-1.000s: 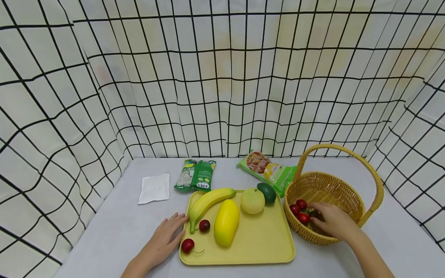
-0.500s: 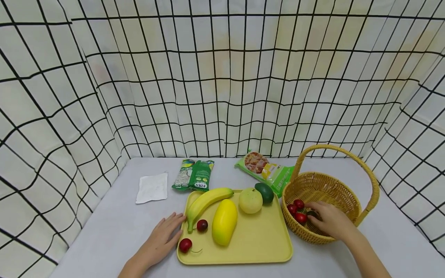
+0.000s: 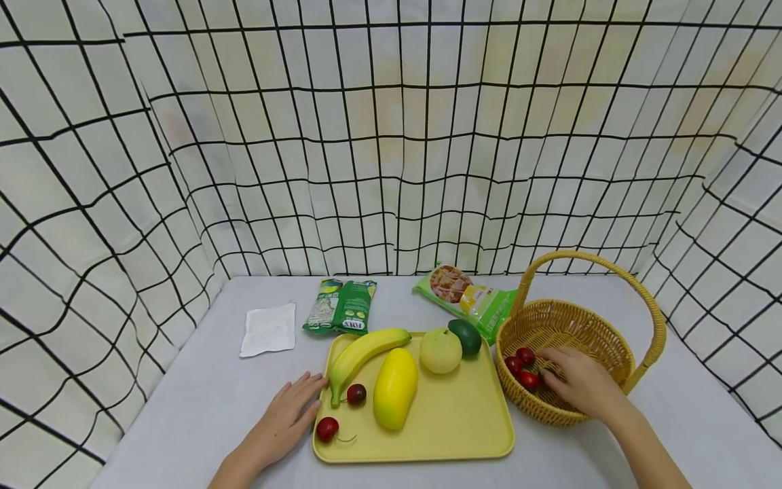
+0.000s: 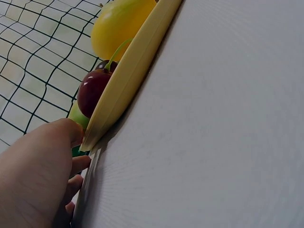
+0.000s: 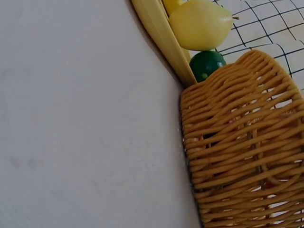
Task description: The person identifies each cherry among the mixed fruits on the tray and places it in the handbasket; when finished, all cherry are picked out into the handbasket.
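Observation:
My left hand lies on the cloth with its fingers stretched out, thumb and fingertips touching the left rim of the yellow tray. On the tray are a banana, a mango, a round pale-green fruit, a dark green avocado-like fruit and two cherries. My right hand reaches down into the wicker basket, thumb and fingers apart beside several red cherries. Its palm side is hidden, so I cannot tell if something is in it. The right wrist view shows the basket's woven wall.
Behind the tray lie a green snack packet and a longer light-green food packet. A white square cloth or tissue lies at the left. The basket's arched handle rises on the right. A black-gridded white curtain encloses the table.
A dark round thing seen between my right thumb and fingers earlier is out of sight now. The right hand stays in the basket, and the left hand keeps its place at the tray.

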The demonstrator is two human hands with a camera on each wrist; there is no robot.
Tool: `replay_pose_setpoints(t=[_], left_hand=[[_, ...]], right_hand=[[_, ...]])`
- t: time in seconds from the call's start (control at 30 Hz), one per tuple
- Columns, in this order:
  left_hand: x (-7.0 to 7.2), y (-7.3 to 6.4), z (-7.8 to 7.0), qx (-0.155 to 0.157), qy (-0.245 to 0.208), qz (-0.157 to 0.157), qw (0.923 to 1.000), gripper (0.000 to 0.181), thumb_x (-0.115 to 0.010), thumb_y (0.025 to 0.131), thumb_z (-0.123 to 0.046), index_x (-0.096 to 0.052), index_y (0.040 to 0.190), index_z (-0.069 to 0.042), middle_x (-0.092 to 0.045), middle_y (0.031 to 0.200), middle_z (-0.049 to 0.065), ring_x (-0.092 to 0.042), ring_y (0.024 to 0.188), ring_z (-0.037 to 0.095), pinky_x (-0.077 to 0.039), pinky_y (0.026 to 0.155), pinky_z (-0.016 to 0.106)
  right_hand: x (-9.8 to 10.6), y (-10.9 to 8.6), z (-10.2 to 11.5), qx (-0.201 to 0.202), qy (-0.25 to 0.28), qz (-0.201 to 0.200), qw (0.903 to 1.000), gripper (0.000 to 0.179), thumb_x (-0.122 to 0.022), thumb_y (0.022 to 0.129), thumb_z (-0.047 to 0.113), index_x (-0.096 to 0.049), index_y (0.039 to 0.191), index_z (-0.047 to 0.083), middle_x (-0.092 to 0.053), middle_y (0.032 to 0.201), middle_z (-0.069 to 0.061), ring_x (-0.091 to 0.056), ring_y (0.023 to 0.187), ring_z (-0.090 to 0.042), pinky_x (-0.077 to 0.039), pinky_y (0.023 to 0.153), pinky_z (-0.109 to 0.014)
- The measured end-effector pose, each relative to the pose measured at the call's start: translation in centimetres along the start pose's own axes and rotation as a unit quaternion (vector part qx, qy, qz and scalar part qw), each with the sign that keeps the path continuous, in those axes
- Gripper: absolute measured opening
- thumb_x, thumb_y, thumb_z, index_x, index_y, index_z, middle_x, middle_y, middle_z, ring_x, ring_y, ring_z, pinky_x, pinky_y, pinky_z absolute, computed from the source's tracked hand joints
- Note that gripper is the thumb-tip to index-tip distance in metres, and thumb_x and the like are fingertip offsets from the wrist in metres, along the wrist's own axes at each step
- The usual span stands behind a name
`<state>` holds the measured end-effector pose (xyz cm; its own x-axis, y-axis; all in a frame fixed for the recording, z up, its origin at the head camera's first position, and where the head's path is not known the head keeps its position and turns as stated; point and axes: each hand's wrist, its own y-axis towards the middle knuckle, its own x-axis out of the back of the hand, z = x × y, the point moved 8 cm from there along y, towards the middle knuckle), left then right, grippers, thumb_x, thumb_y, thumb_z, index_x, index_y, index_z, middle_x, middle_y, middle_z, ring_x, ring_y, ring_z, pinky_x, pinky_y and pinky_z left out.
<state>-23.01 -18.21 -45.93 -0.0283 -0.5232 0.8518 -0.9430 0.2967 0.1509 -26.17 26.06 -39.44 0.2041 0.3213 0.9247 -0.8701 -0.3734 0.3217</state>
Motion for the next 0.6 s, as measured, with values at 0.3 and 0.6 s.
replay_pose_setpoints(t=[0.3,0.6], left_hand=[[0.0,0.1,0.1,-0.002,0.001,0.001,1.0,0.041,-0.049,0.095,-0.025,-0.048,0.133,-0.012,-0.044,0.138,0.006,-0.028,0.133,0.028,-0.015,0.108,0.051],[-0.1,0.0,0.0,0.001,0.002,0.007,1.0,0.042,-0.049,0.095,-0.027,-0.048,0.134,-0.011,-0.042,0.139,0.009,-0.029,0.132,0.03,-0.015,0.107,0.053]], right_hand=[[0.9,0.3,2.6,0.035,-0.002,-0.023,0.9991,0.03,-0.07,0.078,0.013,-0.065,0.107,0.012,-0.064,0.093,-0.002,-0.061,0.083,-0.018,-0.053,0.067,-0.035],[1.7,0.5,5.6,0.122,0.0,-0.08,0.9893,0.03,-0.073,0.073,0.009,-0.067,0.102,0.012,-0.063,0.089,0.0,-0.059,0.078,-0.012,-0.053,0.062,-0.029]])
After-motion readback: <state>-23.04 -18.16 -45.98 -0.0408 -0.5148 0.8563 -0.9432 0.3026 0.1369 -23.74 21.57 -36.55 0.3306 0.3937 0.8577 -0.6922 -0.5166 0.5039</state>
